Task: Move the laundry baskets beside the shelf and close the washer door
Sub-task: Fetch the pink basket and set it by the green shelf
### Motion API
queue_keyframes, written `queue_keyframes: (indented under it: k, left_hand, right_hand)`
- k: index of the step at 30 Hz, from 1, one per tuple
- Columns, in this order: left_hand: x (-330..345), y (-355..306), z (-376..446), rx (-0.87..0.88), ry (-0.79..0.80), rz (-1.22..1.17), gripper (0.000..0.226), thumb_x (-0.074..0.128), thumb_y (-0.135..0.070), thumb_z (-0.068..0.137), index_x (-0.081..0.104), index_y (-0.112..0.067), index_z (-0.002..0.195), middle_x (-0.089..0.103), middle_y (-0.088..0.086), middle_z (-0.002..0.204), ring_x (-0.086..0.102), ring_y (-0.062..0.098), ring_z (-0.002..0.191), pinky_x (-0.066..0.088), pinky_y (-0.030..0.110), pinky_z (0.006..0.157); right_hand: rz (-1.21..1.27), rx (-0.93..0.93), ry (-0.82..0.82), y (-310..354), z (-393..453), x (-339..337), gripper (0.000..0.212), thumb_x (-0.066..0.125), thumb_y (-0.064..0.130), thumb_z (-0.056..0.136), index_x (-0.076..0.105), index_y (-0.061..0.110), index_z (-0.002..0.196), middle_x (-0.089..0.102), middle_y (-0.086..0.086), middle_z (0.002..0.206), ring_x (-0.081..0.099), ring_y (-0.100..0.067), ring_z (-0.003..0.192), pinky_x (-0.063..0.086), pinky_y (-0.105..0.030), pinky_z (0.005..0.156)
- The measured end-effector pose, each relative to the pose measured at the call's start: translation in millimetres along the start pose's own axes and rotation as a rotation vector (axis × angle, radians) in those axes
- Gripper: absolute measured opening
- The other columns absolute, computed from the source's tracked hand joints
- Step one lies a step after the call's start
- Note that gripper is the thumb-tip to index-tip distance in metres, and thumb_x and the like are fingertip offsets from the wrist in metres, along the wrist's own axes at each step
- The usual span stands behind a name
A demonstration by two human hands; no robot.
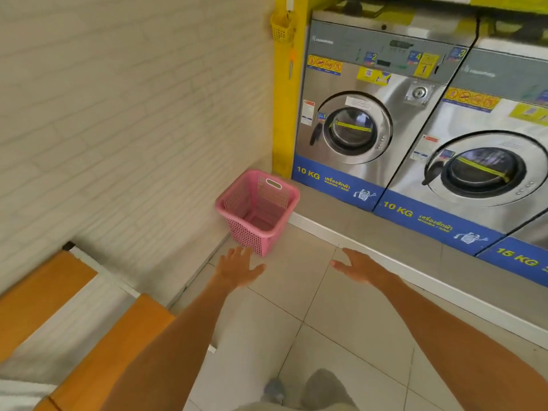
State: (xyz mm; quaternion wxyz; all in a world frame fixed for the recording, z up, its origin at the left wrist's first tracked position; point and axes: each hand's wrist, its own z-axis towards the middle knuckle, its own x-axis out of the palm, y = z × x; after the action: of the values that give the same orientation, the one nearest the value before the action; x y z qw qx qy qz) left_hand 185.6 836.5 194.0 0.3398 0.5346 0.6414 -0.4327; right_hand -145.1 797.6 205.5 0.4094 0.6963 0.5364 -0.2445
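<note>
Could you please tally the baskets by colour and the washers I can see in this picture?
Pink basket on the floor: 1
Small yellow basket hung high on the yellow post: 1
Washers marked 10 KG, left and right: 2
Washer marked 15 KG, mostly out of view: 1
Total: 5

Pale brick-pattern wall [124, 120], grey tiled floor [341, 336], yellow pillar [286, 114].

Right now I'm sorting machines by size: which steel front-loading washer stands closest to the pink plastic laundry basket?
The leftmost 10 KG steel washer, against the yellow pillar; the pink plastic basket sits at its corner.
</note>
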Motion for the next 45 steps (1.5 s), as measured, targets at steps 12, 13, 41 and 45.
queue_keyframes:
  k: [12,13,41,45]
  left_hand:
    - [-28,-17,193,-0.210,-0.009,-0.170,0.083,0.043,-0.068,0.090,0.020,-0.022,0.155,0.022,0.005,0.163,0.022,0.026,0.149,0.023,0.048,0.118]
    - [-29,-19,206,-0.239,-0.029,-0.193,0.083,0.044,-0.067,0.090,0.020,-0.022,0.155,0.022,0.005,0.163,0.022,0.026,0.149,0.022,0.047,0.119]
    - [84,27,511,-0.894,-0.216,-0.979,0.092,0.070,-0.046,0.086,0.012,-0.024,0.154,0.034,0.013,0.158,0.044,0.034,0.137,0.039,0.041,0.104]
    - [132,42,560,-0.955,-0.308,-1.100,0.077,0.075,-0.033,0.084,0.021,-0.039,0.139,0.055,0.010,0.139,0.060,0.016,0.110,0.044,0.018,0.078]
  right_hand:
    - [-0.046,-0.133,0.094,11,241,-128,0.084,0.049,0.066,0.087,0.027,0.018,0.153,0.034,-0.005,0.156,0.036,-0.025,0.142,0.031,-0.042,0.116]
    - [-0.052,-0.161,0.104,12,260,-138,0.083,0.050,0.064,0.087,0.027,0.019,0.152,0.035,-0.006,0.155,0.037,-0.025,0.141,0.032,-0.040,0.115]
    - [-0.077,-0.245,0.323,132,719,-111,0.056,0.061,0.027,0.092,0.039,0.014,0.142,0.062,-0.006,0.120,0.064,-0.025,0.104,0.037,-0.005,0.063]
    - [-0.160,-0.218,0.302,117,816,-74,0.071,0.064,0.028,0.092,0.028,0.004,0.147,0.058,-0.020,0.133,0.064,-0.032,0.104,0.043,-0.011,0.064]
